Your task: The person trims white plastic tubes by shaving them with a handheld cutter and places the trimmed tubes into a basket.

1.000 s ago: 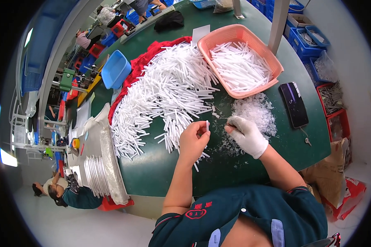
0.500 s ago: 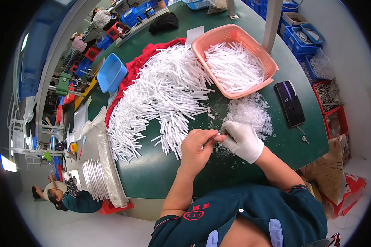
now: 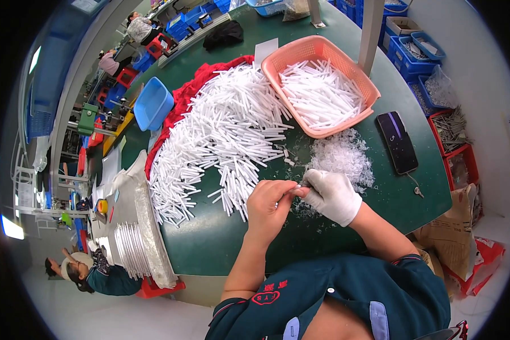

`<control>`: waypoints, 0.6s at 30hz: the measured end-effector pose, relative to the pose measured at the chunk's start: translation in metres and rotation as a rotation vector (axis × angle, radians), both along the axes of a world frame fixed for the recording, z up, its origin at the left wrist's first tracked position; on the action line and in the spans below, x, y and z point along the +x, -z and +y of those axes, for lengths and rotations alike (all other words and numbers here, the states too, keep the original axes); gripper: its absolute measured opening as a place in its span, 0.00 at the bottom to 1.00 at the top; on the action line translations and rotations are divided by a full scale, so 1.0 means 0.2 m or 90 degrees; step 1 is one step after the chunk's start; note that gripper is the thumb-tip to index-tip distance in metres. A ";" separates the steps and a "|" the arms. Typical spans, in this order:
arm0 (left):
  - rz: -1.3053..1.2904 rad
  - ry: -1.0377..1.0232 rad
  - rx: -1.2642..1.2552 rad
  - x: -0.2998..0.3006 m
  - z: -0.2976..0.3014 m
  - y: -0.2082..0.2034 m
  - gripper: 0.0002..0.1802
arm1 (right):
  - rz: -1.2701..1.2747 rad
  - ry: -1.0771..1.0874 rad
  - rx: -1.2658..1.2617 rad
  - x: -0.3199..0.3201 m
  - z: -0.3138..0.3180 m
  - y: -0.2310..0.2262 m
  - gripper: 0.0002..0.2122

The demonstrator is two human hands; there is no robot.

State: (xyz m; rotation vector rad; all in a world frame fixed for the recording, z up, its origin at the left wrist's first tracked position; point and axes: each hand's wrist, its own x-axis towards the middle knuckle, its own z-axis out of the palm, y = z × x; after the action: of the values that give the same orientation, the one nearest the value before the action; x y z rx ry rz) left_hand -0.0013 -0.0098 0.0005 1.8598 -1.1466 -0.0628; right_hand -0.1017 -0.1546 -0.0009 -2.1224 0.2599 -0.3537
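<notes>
White tube (image 3: 277,205) — clamped in grip of left hand (image 3: 265,203), above desk (image 3: 221,243) | gloved right hand (image 3: 336,197) at its end, grip hidden | basket (image 3: 309,47) well filled, heap of tubes (image 3: 226,122) outside, scraps (image 3: 345,157) piled — finished share unclear

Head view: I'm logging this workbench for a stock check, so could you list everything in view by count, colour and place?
Table: one, green, centre
Loose tubes: uncountable heap, white, mid-table
Basket: one, salmon pink, right of heap, full of white tubes
Shavings: one pile, whitish, near side of basket
Phone: one, black, table's right
Key: one, silvery, beside phone
Tub: one, blue, left of heap
Cloth: one, red, heap's far-left edge
Rods: many, silvery, left of table
Bins: several, blue and red, right of table
Co-workers: at least three, left background
Left hand: one, bare, centre, holding a tube
Right hand: one, white-gloved, beside left hand
</notes>
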 end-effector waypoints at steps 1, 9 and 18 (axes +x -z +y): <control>-0.004 -0.003 -0.001 0.00 0.00 0.00 0.11 | 0.000 0.002 -0.002 0.00 0.00 0.00 0.15; -0.023 -0.009 -0.004 0.00 0.00 0.01 0.11 | 0.010 0.005 -0.021 0.00 0.00 0.00 0.14; -0.034 -0.012 -0.006 0.00 0.01 0.02 0.13 | 0.000 0.009 -0.053 0.00 0.01 0.02 0.13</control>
State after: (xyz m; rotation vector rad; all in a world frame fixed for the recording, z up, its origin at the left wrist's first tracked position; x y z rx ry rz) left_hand -0.0010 -0.0088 -0.0025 1.8736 -1.1634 0.0027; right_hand -0.1014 -0.1535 -0.0048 -2.2032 0.2648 -0.3799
